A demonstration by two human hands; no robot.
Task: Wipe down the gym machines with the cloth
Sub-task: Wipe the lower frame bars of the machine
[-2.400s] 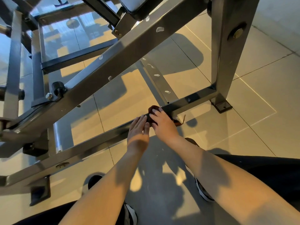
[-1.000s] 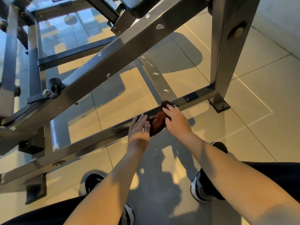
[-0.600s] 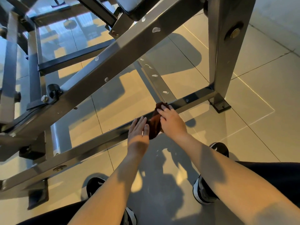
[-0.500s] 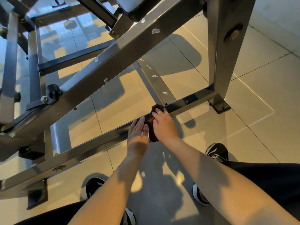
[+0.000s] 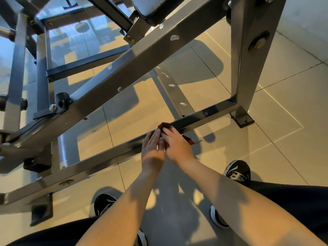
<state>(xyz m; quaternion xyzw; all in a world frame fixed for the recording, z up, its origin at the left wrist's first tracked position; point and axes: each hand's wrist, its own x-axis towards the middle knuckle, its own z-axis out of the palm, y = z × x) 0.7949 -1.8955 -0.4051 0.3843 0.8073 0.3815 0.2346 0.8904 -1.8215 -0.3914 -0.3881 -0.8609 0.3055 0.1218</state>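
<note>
Cloth point(image 5: 164, 124) being pressed on the low bar point(image 5: 213, 113) of the gym machine point(image 5: 124, 71).
Nearest, shoes point(image 5: 237, 172) are standing on the floor point(image 5: 266, 148); past them the left hand point(image 5: 152, 147) is lying flat on the low bar, fingers point(image 5: 154, 134) straight, holding nothing, and just right of it the right hand point(image 5: 177, 145) is holding the cloth down, fingers bent over it. Firm strokes along the low bar toward the upright post point(image 5: 245, 59) far right, wrapping the cloth over the far edge, are probably serving best.
</note>
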